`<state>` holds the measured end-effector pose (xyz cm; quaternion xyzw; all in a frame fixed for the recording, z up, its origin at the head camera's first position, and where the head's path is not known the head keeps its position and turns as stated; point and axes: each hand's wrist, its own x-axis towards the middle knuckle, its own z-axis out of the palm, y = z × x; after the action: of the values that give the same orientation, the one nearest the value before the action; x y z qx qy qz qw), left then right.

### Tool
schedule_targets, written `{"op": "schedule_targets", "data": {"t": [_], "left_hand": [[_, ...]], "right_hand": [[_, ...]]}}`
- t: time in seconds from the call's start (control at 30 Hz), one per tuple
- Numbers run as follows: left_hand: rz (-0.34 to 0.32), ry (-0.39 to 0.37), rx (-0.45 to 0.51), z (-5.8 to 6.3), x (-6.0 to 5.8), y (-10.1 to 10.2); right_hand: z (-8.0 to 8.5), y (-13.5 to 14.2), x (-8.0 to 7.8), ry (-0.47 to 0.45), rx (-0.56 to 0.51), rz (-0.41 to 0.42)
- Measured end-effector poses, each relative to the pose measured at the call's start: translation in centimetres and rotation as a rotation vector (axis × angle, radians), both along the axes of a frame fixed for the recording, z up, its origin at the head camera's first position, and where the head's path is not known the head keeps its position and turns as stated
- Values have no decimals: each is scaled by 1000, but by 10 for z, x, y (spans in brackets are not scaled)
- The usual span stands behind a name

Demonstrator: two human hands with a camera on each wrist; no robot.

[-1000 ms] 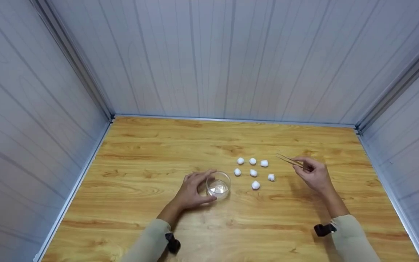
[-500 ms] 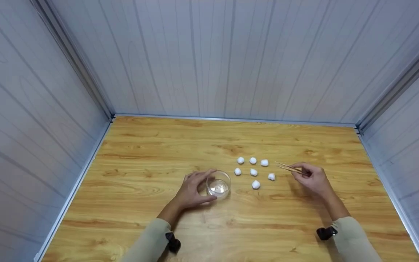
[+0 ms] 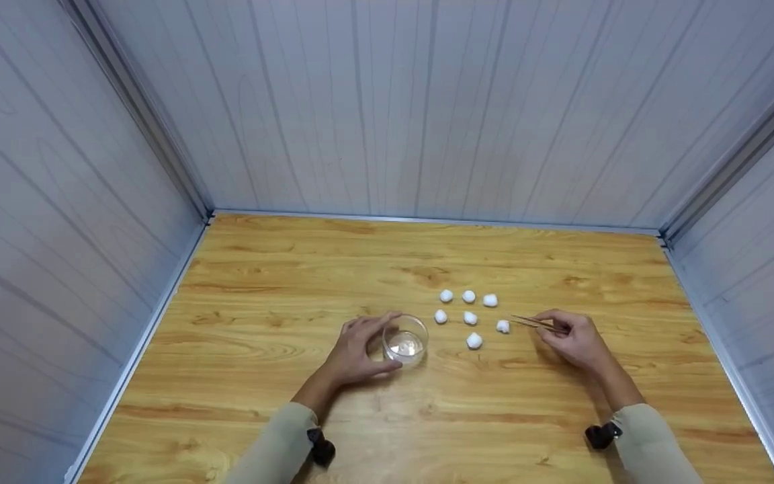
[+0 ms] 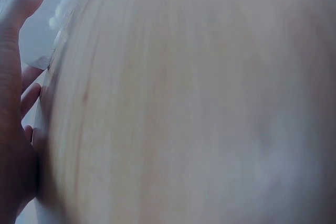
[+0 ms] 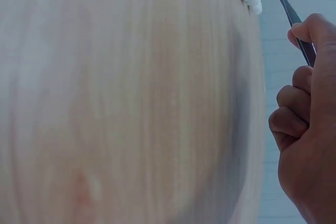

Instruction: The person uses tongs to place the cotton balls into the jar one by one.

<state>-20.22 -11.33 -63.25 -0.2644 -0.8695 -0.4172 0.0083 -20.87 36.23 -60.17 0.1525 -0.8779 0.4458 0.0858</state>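
My left hand (image 3: 355, 351) curls round the near-left side of a clear glass bowl (image 3: 406, 339), thumb and fingers on its wall. The bowl stands on the table with nothing visible inside. In the left wrist view, the thumb lies along the bowl's wall (image 4: 39, 30). My right hand (image 3: 576, 339) pinches a pair of metal tweezers (image 3: 536, 324) between thumb and fingers, tips pointing left. Those tips are just right of the rightmost cotton ball (image 3: 502, 327). In the right wrist view, the tweezers (image 5: 294, 18) have their tips slightly apart, with nothing between them.
Several more white cotton balls lie loosely grouped between the bowl and the tweezers, among them a front one (image 3: 474, 341) and a back one (image 3: 446, 296). The wood-grain table (image 3: 279, 269) is bounded by pale panel walls (image 3: 387, 107) at back and sides.
My right hand has moved slightly down toward me, bringing the tweezers from beside the back row to the rightmost cotton ball. The left hand and bowl stay put.
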Motion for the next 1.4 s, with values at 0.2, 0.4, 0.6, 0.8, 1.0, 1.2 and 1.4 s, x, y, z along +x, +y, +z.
{"op": "schedule_targets", "data": {"t": [0.2,0.4,0.6,0.8,1.0,1.2,1.4], "left_hand": [[2,3,-6,1,-1,1],[-2,-22,20,3,1,1],[4,-17,12,2,1,1],[9,-21,10,1,1,1],[8,-7,8,3,1,1],[2,-9,6,5,1,2],[0,-25,4,4,2,1]], "right_hand": [[-2,3,2,-46,25,4],[-6,5,3,-87,59,3],[-10,5,3,-114,67,6],[-10,4,4,-111,59,8],[-10,4,4,-89,46,8],[-9,1,4,-109,-4,10],[-7,1,4,-147,-53,15]]}}
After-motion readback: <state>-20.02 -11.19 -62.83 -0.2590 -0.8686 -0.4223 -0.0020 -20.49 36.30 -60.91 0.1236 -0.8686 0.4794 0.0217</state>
